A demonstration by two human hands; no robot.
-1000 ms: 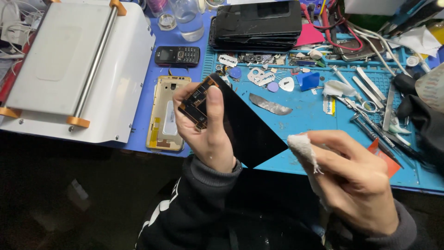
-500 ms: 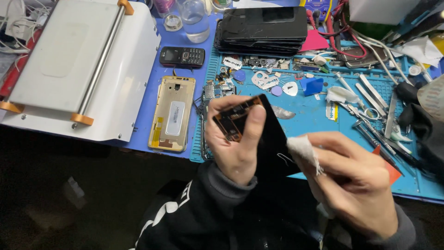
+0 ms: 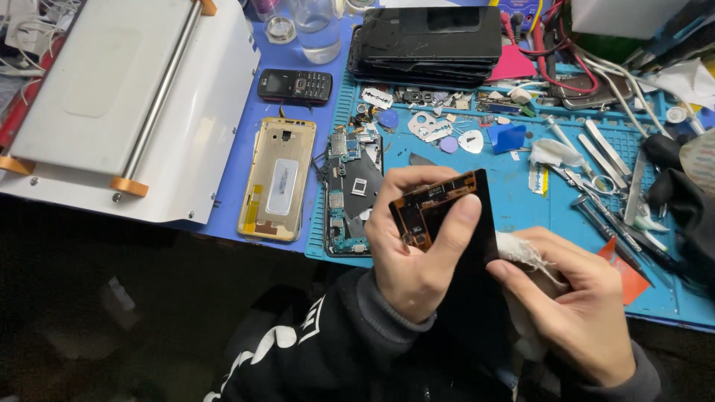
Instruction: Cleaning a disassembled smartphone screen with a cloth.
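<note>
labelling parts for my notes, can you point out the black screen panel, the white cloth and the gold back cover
black screen panel (image 3: 477, 223), head view, on its dark right side beside the thumb
white cloth (image 3: 521, 249), head view, on the frayed tuft above the right fingers
gold back cover (image 3: 279, 179), head view, on its middle

black screen panel (image 3: 477, 223) lower part hidden by hands; white cloth (image 3: 521, 249) mostly covered; glass (image 3: 316, 30) top cut off.

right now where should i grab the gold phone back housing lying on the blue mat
Take the gold phone back housing by its two long edges near the middle, coming straight down from above. It lies flat and open-side up on the blue mat, and its thin raised rims give purchase. The circuit board crowds its right side.
</note>
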